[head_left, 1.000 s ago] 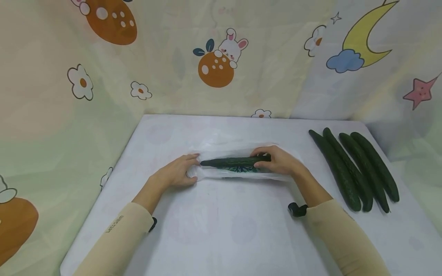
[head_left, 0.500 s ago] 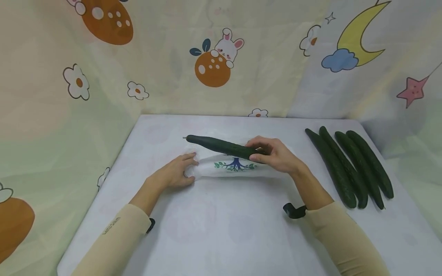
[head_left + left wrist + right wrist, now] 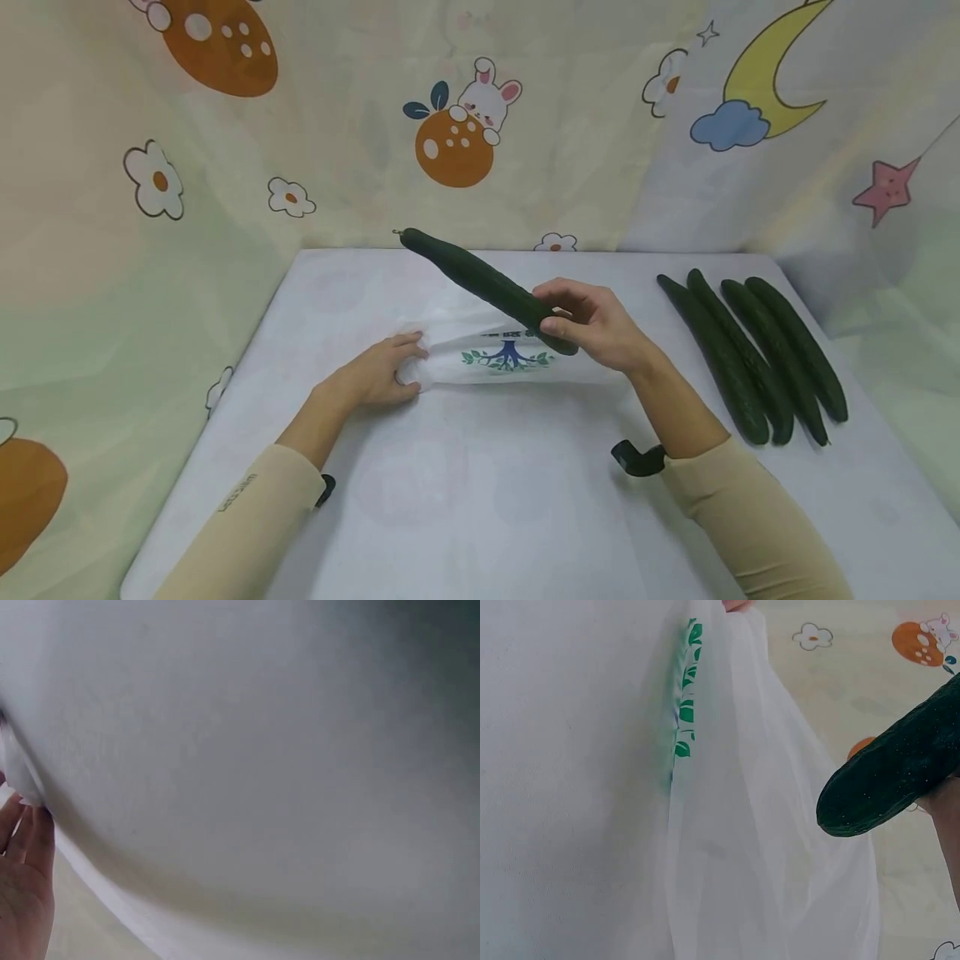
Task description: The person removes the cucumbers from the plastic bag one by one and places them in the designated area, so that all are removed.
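A dark green cucumber [image 3: 480, 279] is gripped near its right end by my right hand [image 3: 596, 325], between thumb and fingers. It slants up to the left, with its stem end high and clear of the white plastic bag [image 3: 442, 358]. The bag lies flat on the table, printed with a blue and green tree. My left hand [image 3: 375, 375] rests at the bag's left end, thumb and fingers spread apart. In the right wrist view, the cucumber [image 3: 892, 772] is raised beside the bag [image 3: 735, 825]. The left wrist view shows fingertips [image 3: 41, 832] touching thin white plastic.
Several cucumbers [image 3: 750, 358] lie side by side on the right of the white table [image 3: 480, 500]. A patterned cloth [image 3: 345, 125] hangs behind the table and at its sides. A black wrist strap piece [image 3: 637, 458] juts out beside the right forearm.
The right hand has lifted the cucumber up off the bag, and its left end has swung upward. The bag's print has come into view. My left hand stays at the bag's left end.
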`<state>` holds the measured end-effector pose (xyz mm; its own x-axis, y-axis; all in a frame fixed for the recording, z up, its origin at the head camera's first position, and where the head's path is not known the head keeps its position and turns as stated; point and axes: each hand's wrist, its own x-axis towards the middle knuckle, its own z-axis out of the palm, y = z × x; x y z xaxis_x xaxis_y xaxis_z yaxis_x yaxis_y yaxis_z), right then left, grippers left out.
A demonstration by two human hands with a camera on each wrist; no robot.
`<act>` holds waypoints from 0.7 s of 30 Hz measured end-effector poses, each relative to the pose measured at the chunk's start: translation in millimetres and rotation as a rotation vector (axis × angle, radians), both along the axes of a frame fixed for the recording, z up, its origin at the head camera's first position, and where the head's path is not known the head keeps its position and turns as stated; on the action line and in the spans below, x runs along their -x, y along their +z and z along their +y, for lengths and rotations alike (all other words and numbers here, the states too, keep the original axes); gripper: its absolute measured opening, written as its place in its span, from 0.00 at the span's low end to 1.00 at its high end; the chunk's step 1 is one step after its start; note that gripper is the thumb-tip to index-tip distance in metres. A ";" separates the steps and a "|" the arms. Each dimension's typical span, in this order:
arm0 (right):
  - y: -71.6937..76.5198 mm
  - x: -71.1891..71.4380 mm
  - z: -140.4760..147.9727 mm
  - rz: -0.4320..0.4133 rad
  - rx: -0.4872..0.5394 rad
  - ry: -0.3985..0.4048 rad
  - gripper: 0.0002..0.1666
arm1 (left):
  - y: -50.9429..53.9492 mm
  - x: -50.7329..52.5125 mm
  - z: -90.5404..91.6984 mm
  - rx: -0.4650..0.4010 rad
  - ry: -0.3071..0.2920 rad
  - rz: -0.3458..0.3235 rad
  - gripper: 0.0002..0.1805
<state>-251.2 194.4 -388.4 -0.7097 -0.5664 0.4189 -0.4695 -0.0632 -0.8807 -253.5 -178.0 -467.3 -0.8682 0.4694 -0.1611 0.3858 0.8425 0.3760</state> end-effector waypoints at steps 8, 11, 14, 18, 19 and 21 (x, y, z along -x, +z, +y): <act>8.2 -6.0 -2.1 -0.019 0.063 0.006 0.22 | 1.7 -0.4 0.4 0.008 0.000 -0.011 0.27; 12.0 -8.8 -3.0 -0.015 0.080 0.015 0.21 | 2.2 -0.7 0.8 0.002 -0.004 -0.010 0.27; 15.4 -11.9 -2.9 -0.009 0.097 0.029 0.20 | 2.4 -1.0 0.8 -0.008 -0.011 0.000 0.26; 18.2 -15.6 0.4 -0.002 0.112 0.036 0.20 | 3.0 -0.9 0.2 -0.025 -0.034 0.018 0.26; 18.8 -16.7 1.5 -0.005 0.119 0.037 0.20 | 3.0 -1.0 -0.1 -0.029 -0.041 0.023 0.26; 19.2 -18.7 4.2 -0.018 0.141 0.040 0.21 | 2.4 -0.8 -0.9 -0.031 -0.046 0.030 0.27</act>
